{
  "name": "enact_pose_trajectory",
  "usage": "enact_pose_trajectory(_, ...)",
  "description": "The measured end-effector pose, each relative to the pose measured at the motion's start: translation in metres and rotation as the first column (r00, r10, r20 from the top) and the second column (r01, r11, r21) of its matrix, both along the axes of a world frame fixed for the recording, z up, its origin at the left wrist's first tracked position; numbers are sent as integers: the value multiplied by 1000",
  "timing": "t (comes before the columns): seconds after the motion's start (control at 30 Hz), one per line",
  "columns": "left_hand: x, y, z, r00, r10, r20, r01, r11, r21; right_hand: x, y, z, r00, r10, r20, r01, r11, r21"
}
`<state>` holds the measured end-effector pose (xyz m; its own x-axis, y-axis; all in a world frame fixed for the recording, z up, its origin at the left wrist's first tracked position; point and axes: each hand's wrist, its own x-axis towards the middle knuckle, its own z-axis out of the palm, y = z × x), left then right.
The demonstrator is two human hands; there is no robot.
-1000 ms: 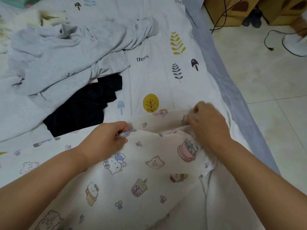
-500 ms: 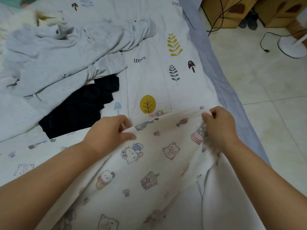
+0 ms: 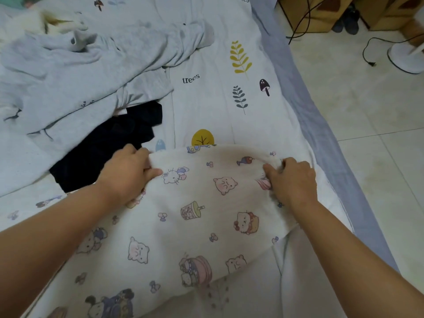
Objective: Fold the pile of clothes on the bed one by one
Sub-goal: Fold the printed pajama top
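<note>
A cream cartoon-print garment (image 3: 197, 216) lies spread on the bed (image 3: 206, 99) between and beneath both hands, its far edge pulled taut between them. The left hand (image 3: 128, 173) pinches that edge at its left corner with curled fingers, thumb on top, and the right hand (image 3: 291, 180) grips the right corner likewise. Beyond the left hand lie a black garment (image 3: 110, 145) and, farther off, a rumpled grey garment (image 3: 75, 72).

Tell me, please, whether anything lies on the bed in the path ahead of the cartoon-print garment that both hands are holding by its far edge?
Nothing visible blocks it straight ahead: beyond the cartoon-print garment, gripped by the left hand and right hand, lies bare bedsheet. The black garment lies just beyond the left hand, with the grey clothes behind it.
</note>
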<state>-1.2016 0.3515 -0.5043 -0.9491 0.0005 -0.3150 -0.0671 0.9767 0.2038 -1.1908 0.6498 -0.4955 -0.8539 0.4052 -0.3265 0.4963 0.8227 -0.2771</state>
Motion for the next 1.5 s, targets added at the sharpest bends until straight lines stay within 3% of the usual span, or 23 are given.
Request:
enact_pose_trajectory(0.1,6,1,-4,997,-77,-20,78,993,85,1,-2,4,1000,16,-18,-18,993,-115)
enact_pose_trajectory(0.2,-2,0,5,992,-48,119,18,970,243,4,2,22,998,-46,-50,28,947,-319)
enact_pose_trajectory(0.23,-6,-3,9,981,-46,190,-17,949,315,4,7,30,998,-45,-33,33,949,-315)
enact_pose_trajectory(0.33,-13,-7,25,903,-115,413,-136,837,530,0,32,57,988,91,126,-81,993,-82)
enact_pose_trajectory(0.4,-12,0,26,886,-158,436,-54,899,435,-2,44,66,965,86,247,-89,996,3)
enact_pose_trajectory(0.43,-10,8,24,897,-177,404,70,961,266,-2,47,65,964,34,264,-45,998,36)
enact_pose_trajectory(0.47,-4,18,22,931,-195,307,190,981,46,-1,46,60,965,-31,260,8,996,89)
enact_pose_trajectory(0.5,6,28,16,961,-247,120,263,954,-144,2,43,54,970,-72,232,30,984,178)
enact_pose_trajectory(0.53,16,38,12,949,-298,-98,269,934,-237,5,38,46,985,-58,160,11,959,285)
enact_pose_trajectory(0.6,41,56,5,870,-292,-396,258,956,-139,15,21,30,991,94,-90,-51,915,401)
enact_pose_trajectory(0.63,53,64,0,847,-303,-436,296,951,-85,22,7,23,955,212,-208,-114,909,400)
enact_pose_trajectory(0.7,75,71,-16,845,-384,-372,371,922,-108,39,-21,4,874,416,-251,-303,871,388)
enact_pose_trajectory(0.77,86,63,-33,886,-406,-224,383,913,-141,55,-35,-15,860,497,-113,-426,824,374)
enact_pose_trajectory(0.9,87,40,-48,940,-336,-54,326,935,-143,65,-13,-38,900,393,190,-435,846,309)
enact_pose_trajectory(1.03,87,47,-37,958,-288,5,285,943,-171,62,-14,-24,872,404,276,-474,839,269)
enact_pose_trajectory(1.13,89,54,-17,977,-213,-10,213,976,-42,61,-21,-11,882,436,180,-470,844,258)
enact_pose_trajectory(1.2,96,49,-4,967,-196,-164,212,973,88,65,-29,-5,871,491,-24,-472,848,241)
enact_pose_trajectory(1.27,111,35,6,946,-162,-282,207,969,134,72,-42,-2,791,576,-204,-537,815,219)
enact_pose_trajectory(1.37,145,11,22,957,-80,-280,112,989,98,91,-76,8,683,671,-287,-663,735,141)
enact_pose_trajectory(1.5,191,-32,32,972,78,-223,-96,993,-69,116,-121,16,522,776,-354,-784,600,160)
